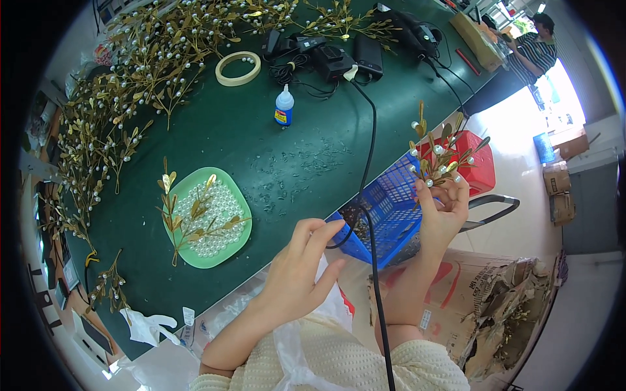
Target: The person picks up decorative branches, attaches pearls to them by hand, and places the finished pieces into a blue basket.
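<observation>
My right hand [443,201] pinches the stem of a gold leaf sprig [438,158] dotted with white pearl beads, held up over the blue basket's far end. My left hand [301,270] hovers at the near table edge with its fingers apart and nothing in them. To its left, a pale green dish [242,240] is filled with loose pearl beads [207,242]. A gold sprig [175,212] without visible pearls lies across that dish. Farther back stands a small glue bottle [283,107] with a blue base and white nozzle.
Many pearl sprigs [143,65] are heaped along the table's far left. A tape roll [238,69], black devices [332,62] and a black cable [372,124] lie at the back. Beside the table are a blue basket [385,225], a red bin [479,163] and a torn carton [450,293]. Another person [536,49] is far right.
</observation>
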`<state>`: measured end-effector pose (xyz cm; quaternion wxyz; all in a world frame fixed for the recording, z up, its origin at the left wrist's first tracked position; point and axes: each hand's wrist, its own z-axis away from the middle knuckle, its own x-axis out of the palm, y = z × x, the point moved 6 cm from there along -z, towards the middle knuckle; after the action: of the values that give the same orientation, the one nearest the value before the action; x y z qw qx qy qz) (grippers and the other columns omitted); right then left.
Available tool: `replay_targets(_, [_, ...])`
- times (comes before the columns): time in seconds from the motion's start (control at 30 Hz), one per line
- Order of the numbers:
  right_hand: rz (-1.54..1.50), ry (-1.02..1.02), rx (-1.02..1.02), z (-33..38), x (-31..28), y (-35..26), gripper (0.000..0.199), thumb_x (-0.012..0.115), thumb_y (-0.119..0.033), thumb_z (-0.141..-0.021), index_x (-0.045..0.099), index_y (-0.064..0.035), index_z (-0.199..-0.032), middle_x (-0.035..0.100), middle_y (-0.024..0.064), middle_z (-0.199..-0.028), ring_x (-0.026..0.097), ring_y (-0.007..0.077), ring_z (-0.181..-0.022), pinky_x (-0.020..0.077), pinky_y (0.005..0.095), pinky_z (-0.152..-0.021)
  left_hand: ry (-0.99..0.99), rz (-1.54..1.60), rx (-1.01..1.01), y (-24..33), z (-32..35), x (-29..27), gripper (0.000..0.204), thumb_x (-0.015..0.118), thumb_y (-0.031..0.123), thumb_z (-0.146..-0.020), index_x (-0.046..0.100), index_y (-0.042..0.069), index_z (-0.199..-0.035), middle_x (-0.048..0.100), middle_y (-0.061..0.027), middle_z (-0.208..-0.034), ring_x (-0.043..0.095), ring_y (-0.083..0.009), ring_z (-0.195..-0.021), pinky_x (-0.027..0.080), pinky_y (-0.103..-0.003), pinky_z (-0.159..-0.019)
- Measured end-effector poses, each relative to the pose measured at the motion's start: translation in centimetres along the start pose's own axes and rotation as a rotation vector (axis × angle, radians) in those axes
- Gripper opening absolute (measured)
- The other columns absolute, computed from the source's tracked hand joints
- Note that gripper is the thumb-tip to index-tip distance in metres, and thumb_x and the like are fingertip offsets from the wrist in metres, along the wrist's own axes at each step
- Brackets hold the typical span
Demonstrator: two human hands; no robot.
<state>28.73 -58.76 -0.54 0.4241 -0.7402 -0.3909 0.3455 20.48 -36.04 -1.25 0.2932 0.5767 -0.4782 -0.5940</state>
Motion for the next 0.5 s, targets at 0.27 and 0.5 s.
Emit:
replay_targets(0.27, [0.057, 0.072, 0.026, -0.1, -1.3, 0.9, 0.047, 0.073, 0.004, -0.067, 0.047, -0.0019, -0.106, 0.057, 0.0061, -0.087, 0.056, 0.0082, -0.067, 0.0449, 0.0172, -0.054, 0.019, 0.032, -0.005, -0.1, 0.2, 0.1, 0.051, 0.062, 0.004, -0.075, 0.045, 0.006, -0.123, 0.045, -0.0125, -0.109, 0.051, -0.0186, -0.072, 0.044, -0.029, -0.064])
replay_targets(0.5, [0.098, 0.071, 0.02, 0.2, -1.9, 1.6, 0.046, 0.072, 0.005, -0.068, 0.047, -0.0014, -0.106, 0.057, 0.0065, -0.087, 0.056, 0.0087, -0.067, 0.0456, 0.0174, -0.055, -0.009, 0.038, -0.011, -0.1, 0.2, 0.4, 0.051, 0.062, 0.004, -0.075, 0.045, 0.006, -0.123, 0.047, -0.0128, -0.108, 0.051, -0.0188, -0.071, 0.045, -0.029, -0.064])
